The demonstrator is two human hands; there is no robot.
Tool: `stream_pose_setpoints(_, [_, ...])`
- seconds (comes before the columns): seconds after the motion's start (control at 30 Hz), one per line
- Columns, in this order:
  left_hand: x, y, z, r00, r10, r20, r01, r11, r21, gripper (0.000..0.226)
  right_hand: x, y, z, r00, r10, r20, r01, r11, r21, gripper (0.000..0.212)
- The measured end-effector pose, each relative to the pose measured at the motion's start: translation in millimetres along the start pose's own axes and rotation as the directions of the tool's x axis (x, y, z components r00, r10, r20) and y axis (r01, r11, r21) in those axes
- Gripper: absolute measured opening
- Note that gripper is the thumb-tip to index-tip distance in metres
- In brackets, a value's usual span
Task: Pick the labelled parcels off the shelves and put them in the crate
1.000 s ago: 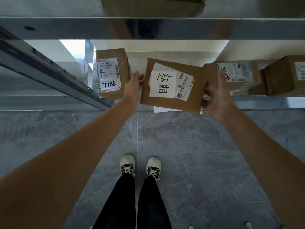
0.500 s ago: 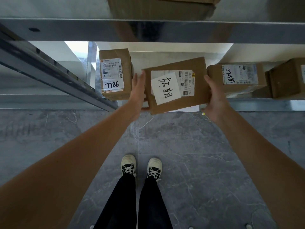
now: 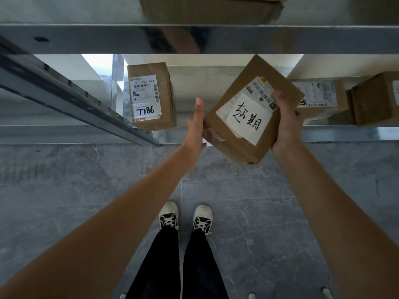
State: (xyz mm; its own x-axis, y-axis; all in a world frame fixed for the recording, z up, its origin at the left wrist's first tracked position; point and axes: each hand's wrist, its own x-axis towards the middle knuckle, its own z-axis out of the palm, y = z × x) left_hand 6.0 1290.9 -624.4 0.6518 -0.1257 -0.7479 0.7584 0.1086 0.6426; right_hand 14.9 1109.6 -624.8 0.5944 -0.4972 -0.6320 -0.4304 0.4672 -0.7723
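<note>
A brown cardboard parcel with a white handwritten note and a barcode label is tilted in the air in front of the metal shelf. My right hand grips its right side, thumb curled over the label face. My left hand lies flat against the parcel's lower left edge, fingers straight and pointing up. The crate is not in view.
A parcel marked 7786 stands on the shelf to the left. Two more parcels sit on the shelf at right, and another box on the upper shelf. A shelf rail runs diagonally at left. Grey tiled floor and my shoes are below.
The parcel has come off the shelf and turned clockwise, its left end dropping. My right hand moved onto its face; my left hand straightened along its edge.
</note>
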Motion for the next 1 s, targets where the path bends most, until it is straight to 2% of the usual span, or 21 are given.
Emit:
stream_pose_setpoints(0.1, [1.6, -0.2, -9.6, 1.000, 0.006, -0.010, -0.006, 0.997, 0.078, 0.056, -9.8, 13.1, 2.3, 0.999, 0.031, 0.014, -0.031, 0.999, -0.008, 0.059])
stream_pose_setpoints(0.27, [8.5, 4.7, -26.2, 0.995, 0.103, -0.017, -0.101, 0.991, 0.086, 0.027, -24.9, 37.6, 8.7, 0.981, 0.085, 0.174, -0.068, 0.993, -0.100, 0.058])
stream_pose_setpoints(0.37, [9.7, 12.9, -27.1, 0.988, 0.139, -0.065, -0.131, 0.985, 0.116, 0.027, -31.5, 46.7, 16.5, 0.982, 0.093, 0.164, -0.074, 0.990, -0.119, 0.055])
stream_pose_setpoints(0.53, [10.7, 9.3, -35.6, 0.992, 0.078, -0.104, -0.056, 0.978, 0.199, 0.050, -42.9, 58.6, 27.1, 0.981, -0.004, 0.194, 0.053, 0.967, -0.249, 0.058])
stream_pose_setpoints(0.63, [3.8, 3.3, -41.4, 0.987, 0.128, -0.096, -0.108, 0.975, 0.195, 0.050, -49.0, 59.5, 31.5, 0.975, -0.010, 0.221, 0.080, 0.947, -0.312, 0.061])
stream_pose_setpoints(0.77, [-4.7, -3.2, -48.4, 0.987, 0.145, -0.067, -0.131, 0.975, 0.181, 0.086, -56.5, 59.9, 36.7, 0.972, -0.011, 0.236, 0.100, 0.924, -0.370, 0.059])
stream_pose_setpoints(0.8, [-5.2, -4.2, -50.6, 0.988, 0.134, -0.075, -0.120, 0.978, 0.169, 0.087, -56.9, 60.8, 37.8, 0.970, -0.012, 0.242, 0.106, 0.920, -0.377, 0.058])
stream_pose_setpoints(0.9, [-10.8, -4.1, -57.2, 0.986, 0.133, -0.100, -0.119, 0.984, 0.134, 0.070, -63.7, 62.7, 42.1, 0.968, 0.009, 0.250, 0.091, 0.919, -0.384, 0.057])
stream_pose_setpoints(1.0, [-25.0, -2.3, -59.8, 0.988, 0.111, -0.110, -0.101, 0.991, 0.090, 0.065, -77.0, 58.9, 42.6, 0.969, 0.016, 0.248, 0.090, 0.908, -0.410, 0.048])
